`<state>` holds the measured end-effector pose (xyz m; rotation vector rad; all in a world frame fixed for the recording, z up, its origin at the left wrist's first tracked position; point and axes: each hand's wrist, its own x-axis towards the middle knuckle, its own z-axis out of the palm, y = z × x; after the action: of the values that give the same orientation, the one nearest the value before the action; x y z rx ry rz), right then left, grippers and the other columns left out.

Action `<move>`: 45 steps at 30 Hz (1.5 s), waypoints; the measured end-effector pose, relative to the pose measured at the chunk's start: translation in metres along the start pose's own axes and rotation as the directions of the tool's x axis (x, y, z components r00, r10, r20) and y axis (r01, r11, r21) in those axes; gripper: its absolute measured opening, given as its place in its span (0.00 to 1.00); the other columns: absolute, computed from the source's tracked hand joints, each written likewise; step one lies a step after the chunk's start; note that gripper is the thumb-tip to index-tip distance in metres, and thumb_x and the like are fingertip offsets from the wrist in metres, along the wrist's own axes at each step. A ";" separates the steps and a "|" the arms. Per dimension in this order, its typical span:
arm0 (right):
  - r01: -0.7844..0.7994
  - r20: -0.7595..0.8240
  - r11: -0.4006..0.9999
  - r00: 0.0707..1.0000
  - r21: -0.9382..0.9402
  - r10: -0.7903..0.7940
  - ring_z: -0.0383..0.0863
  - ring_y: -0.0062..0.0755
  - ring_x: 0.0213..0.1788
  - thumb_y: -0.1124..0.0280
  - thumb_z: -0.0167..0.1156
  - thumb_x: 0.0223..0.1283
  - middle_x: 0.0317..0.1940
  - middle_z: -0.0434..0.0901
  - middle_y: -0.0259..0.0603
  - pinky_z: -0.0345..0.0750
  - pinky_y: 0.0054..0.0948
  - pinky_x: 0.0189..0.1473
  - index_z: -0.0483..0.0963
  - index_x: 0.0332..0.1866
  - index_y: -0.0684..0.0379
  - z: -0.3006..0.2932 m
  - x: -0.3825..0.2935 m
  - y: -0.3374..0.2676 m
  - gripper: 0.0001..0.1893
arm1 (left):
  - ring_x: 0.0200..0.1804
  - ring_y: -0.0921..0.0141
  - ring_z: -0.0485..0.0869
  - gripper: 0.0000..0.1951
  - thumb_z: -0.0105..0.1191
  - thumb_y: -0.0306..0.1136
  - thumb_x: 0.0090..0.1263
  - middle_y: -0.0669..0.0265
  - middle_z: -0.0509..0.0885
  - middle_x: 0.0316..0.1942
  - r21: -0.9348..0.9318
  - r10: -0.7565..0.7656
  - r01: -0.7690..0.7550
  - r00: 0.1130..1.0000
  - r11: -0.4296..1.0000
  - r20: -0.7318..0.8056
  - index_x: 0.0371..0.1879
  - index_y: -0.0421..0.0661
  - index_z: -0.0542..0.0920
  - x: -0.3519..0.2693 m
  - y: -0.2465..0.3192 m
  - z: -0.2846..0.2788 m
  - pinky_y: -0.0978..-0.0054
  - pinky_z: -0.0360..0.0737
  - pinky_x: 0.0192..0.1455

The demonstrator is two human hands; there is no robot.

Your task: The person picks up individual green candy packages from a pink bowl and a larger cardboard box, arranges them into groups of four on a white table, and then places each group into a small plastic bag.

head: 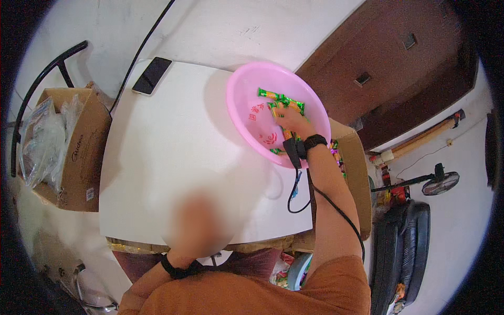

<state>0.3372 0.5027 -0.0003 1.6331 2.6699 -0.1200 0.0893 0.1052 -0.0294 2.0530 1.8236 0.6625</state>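
My right hand [294, 121] reaches down into a pink plastic basin [241, 122] with red printed characters inside. Its fingers touch small green-and-yellow wrapped packets [269, 93] lying on the bottom; whether they grip one cannot be made out. More of these packets sit under the palm, partly hidden by it. A black band with a corded device circles the right wrist. My left hand [199, 220] is over the near edge of the white table [157, 157], close to my body. It is blurred, so its fingers and anything in them are hidden.
A smartphone [152, 76] lies at the table's far left corner. Left of the table, a cardboard box [80, 157] holds clear plastic bags. Another cardboard box [356, 177] with wrapped packets stands under my right arm. A black cable [342, 212] trails from the right wrist along the arm.
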 end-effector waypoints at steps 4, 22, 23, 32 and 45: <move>0.061 0.051 0.991 0.997 -0.122 -0.055 0.84 0.57 0.45 0.57 0.58 0.58 0.41 0.84 0.60 0.79 0.44 0.49 0.82 0.46 0.58 0.003 0.007 0.000 0.18 | 0.73 0.48 0.61 0.30 0.65 0.40 0.58 0.47 0.65 0.70 0.039 0.014 -0.016 0.998 0.999 0.065 0.61 0.49 0.76 0.001 -0.001 -0.007 0.37 0.54 0.73; 0.388 -0.403 0.728 0.900 0.565 -0.167 0.82 0.31 0.37 0.80 0.59 0.64 0.35 0.82 0.39 0.78 0.29 0.41 0.77 0.44 0.60 -0.100 -0.143 -0.106 0.06 | 0.63 0.50 0.73 0.20 0.62 0.35 0.61 0.48 0.73 0.61 -0.112 0.107 -0.129 0.977 0.985 -0.186 0.52 0.43 0.79 -0.007 -0.009 -0.005 0.43 0.61 0.70; 0.444 -0.390 0.721 0.885 0.533 -0.256 0.81 0.31 0.41 0.80 0.59 0.64 0.38 0.81 0.40 0.78 0.30 0.43 0.77 0.44 0.60 -0.093 -0.162 -0.127 0.06 | 0.62 0.50 0.73 0.18 0.61 0.33 0.62 0.48 0.73 0.61 -0.188 0.058 -0.100 0.974 0.977 -0.218 0.50 0.43 0.79 -0.009 -0.013 -0.003 0.44 0.62 0.70; 0.544 -0.191 0.586 0.809 0.600 -0.555 0.79 0.53 0.52 0.73 0.62 0.62 0.47 0.81 0.50 0.77 0.43 0.56 0.79 0.41 0.59 0.015 -0.224 -0.204 0.05 | 0.63 0.47 0.73 0.10 0.58 0.25 0.61 0.47 0.75 0.61 -0.202 0.160 -0.254 0.906 0.946 -0.391 0.41 0.43 0.77 -0.014 -0.021 -0.006 0.55 0.70 0.65; 0.453 -0.329 0.795 0.882 0.404 -0.336 0.85 0.35 0.36 0.68 0.64 0.61 0.32 0.85 0.45 0.81 0.32 0.43 0.81 0.36 0.63 -0.142 -0.131 -0.164 0.08 | 0.41 0.57 0.79 0.08 0.60 0.26 0.57 0.57 0.79 0.54 0.042 0.121 -0.114 0.925 0.993 -0.360 0.36 0.41 0.81 0.003 -0.038 -0.013 0.61 0.78 0.41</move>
<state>0.2556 0.3223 0.1578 1.1766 3.3491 -0.6689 0.0504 0.1127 -0.0376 2.1805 1.9087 1.1268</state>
